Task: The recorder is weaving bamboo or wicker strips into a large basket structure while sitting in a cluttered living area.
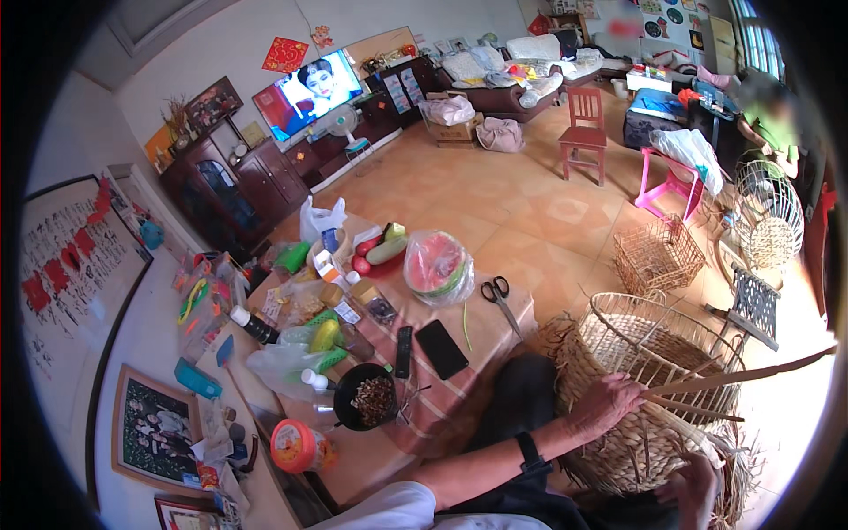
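A large woven basket point(609, 450) of pale plant fibre rests by my knees at the lower right, its upper part an open frame of thin rods. Loose fibre ends stick out along its side. From the lower edge my left hand point(608, 406) reaches over the near rim, its fingers closed on a long flat brown strip point(751, 374) that stretches out to the right. A black band point(532, 452) circles that wrist. Lower down, my right hand point(693, 490) is against the basket's outer wall; its fingers are partly hidden, so what they grip is unclear.
A table point(495, 309) on the left carries scissors point(502, 305), a black tablet point(442, 349), wrapped watermelon point(439, 269) and a black pan point(365, 397). Beyond the basket stand a square wicker basket point(658, 254), a pink stool point(667, 181) and a red chair point(584, 137). Another person point(777, 132) sits at far right.
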A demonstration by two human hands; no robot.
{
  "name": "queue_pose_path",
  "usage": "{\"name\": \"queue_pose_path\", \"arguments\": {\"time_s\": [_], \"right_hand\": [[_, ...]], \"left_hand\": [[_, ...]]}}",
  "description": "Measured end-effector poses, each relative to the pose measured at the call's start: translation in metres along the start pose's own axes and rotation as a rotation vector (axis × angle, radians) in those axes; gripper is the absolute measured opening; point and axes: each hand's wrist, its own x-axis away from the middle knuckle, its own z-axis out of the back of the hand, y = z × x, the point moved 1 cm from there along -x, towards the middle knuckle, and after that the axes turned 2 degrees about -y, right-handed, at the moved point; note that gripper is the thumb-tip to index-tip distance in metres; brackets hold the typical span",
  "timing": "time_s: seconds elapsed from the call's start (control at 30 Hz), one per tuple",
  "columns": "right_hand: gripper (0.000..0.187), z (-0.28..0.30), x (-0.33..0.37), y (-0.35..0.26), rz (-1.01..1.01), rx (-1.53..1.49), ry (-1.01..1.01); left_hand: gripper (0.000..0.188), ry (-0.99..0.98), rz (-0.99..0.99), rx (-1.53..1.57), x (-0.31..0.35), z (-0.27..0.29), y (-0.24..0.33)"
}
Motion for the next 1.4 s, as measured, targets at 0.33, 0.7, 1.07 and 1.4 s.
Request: {"name": "queue_pose_path", "arguments": {"time_s": [0.33, 0.7, 1.07, 1.4], "right_hand": [[0.026, -0.089, -0.118, -0.040, 0.211, -0.164, 0.251], [0.012, -0.063, -0.153, -0.039, 0.448, 0.070, 0.351], [0.013, -0.101, -0.144, -0.095, 0.537, 0.615, 0.297], [0.012, -0.100, -0.129, -0.065, 0.697, 1.038, 0.414]], "left_hand": [[0.019, -0.002, -0.060, 0.029, 0.003, -0.001, -0.001], [0.061, -0.040, -0.209, -0.254, 0.018, -0.002, 0.004], [0.054, -0.080, -0.160, -0.538, 0.013, -0.008, 0.027], [0.044, -0.187, -0.079, -0.477, 0.010, -0.021, 0.020]]}}
